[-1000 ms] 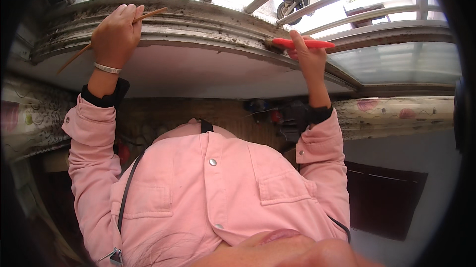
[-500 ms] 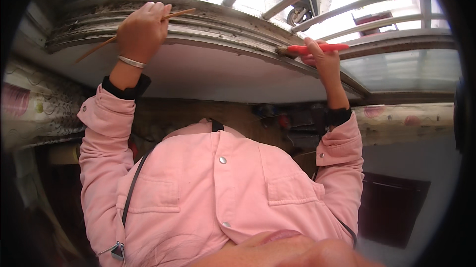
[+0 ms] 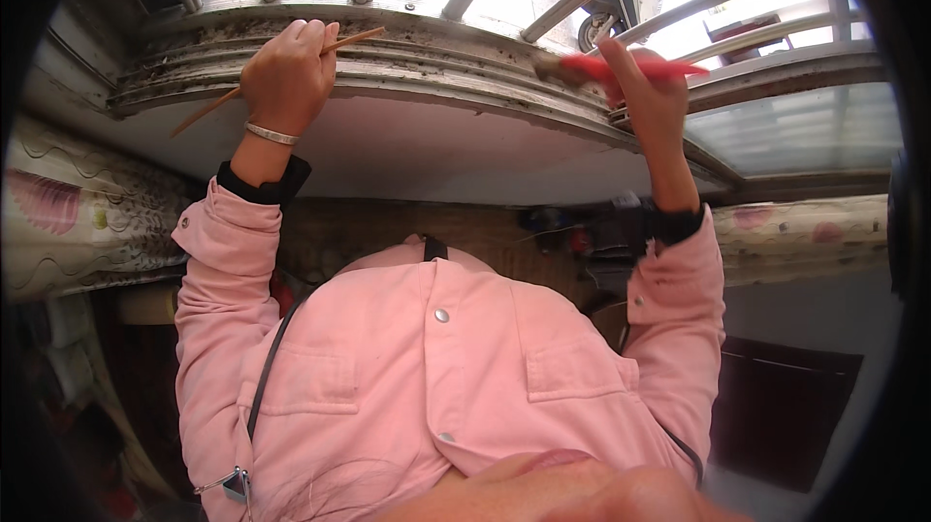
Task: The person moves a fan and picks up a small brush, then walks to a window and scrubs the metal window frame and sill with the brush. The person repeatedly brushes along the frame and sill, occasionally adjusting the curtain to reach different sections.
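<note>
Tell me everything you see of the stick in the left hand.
The stick is thin, plain and tan, and looks like wood. The left hand closes around its middle, hiding that stretch, so it shows in two pieces. It slants: the right end points up over the dirty window track, while the left end slopes down past the track's near edge in the picture. Whether either end touches anything can't be told from this view.
</note>
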Demonstrator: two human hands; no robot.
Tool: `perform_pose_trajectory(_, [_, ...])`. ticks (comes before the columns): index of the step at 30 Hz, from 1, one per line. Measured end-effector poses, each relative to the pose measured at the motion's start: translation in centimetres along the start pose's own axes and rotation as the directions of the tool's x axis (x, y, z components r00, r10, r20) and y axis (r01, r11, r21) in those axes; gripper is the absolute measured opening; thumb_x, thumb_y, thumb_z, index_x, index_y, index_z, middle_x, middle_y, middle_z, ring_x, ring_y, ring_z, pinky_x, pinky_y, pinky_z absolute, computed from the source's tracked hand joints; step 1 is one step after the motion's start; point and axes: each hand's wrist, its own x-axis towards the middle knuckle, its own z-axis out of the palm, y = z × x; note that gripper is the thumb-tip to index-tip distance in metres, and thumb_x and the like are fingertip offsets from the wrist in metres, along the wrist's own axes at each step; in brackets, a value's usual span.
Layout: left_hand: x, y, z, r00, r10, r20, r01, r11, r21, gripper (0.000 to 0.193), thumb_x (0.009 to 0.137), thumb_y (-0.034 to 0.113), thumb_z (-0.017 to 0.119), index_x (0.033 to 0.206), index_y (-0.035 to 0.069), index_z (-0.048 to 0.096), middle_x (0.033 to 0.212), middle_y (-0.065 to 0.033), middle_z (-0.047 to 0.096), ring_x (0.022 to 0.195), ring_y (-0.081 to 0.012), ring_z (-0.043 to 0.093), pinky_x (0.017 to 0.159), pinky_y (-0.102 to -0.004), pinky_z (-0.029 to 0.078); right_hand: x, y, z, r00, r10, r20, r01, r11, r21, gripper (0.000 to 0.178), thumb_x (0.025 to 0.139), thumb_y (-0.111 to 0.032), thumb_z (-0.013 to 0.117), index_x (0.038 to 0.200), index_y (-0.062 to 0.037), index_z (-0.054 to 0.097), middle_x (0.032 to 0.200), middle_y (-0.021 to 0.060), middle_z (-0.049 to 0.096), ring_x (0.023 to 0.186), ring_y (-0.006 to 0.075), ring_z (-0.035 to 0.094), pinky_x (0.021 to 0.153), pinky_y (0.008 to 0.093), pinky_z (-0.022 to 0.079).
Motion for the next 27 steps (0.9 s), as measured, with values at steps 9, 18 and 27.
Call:
perform_pose_trajectory(9, [0.5, -0.8, 0.0, 1.0, 0.02, -0.014, -0.02, 1.0, -0.017, 0.028, 0.09, 0.027, 0.055, 0.068, 0.01, 0.051, 0.063, -0.0035, 0.051, 0.053, -0.0237, 0.055, 0.046, -0.0339, 0.043, -2.2, 2.6, -1.8, 0.966, 0.044, 0.256, 0.038, 0.952, -0.305, 0.022, 0.077, -0.019, 0.076, 0.071, -0.001, 0.066, 0.063, 0.0018, 0.059, 0.053, 0.0051, 0.05, 0.046, 0.0206, 0.037])
perform_pose_trajectory(18, [-0.3, -0.9, -1.8, 1.0, -0.005, -0.013, 0.005, 1.0, 0.016, 0.027, 0.09, 0.027, 0.055, 0.069, 0.01, 0.052, 0.064, -0.0032, 0.052, 0.054, -0.0246, 0.055, 0.047, -0.0349, 0.044, -0.6, 1.0, 7.1, 0.891, -0.114, 0.44, 0.196, 0.97, -0.146, 0.022, 0.08, -0.021, 0.071, 0.073, -0.0009, 0.065, 0.063, 0.005, 0.059, 0.054, 0.0085, 0.052, 0.05, 0.0256, 0.043])
perform_pose_trajectory(27, [-2.8, -5.4, -7.9, 0.978, -0.117, -0.173, 0.097, 0.988, -0.118, 0.021, 0.091, 0.02, 0.055, 0.076, 0.006, 0.053, 0.07, -0.0112, 0.053, 0.063, -0.0328, 0.057, 0.054, -0.0417, 0.045, -0.9, -6.1, 8.4, 0.96, 0.023, 0.279, -0.013, 0.999, -0.037, 0.029, 0.084, -0.026, 0.068, 0.084, 0.0021, 0.064, 0.068, 0.0066, 0.065, 0.058, 0.0083, 0.06, 0.049, 0.0188, 0.048])
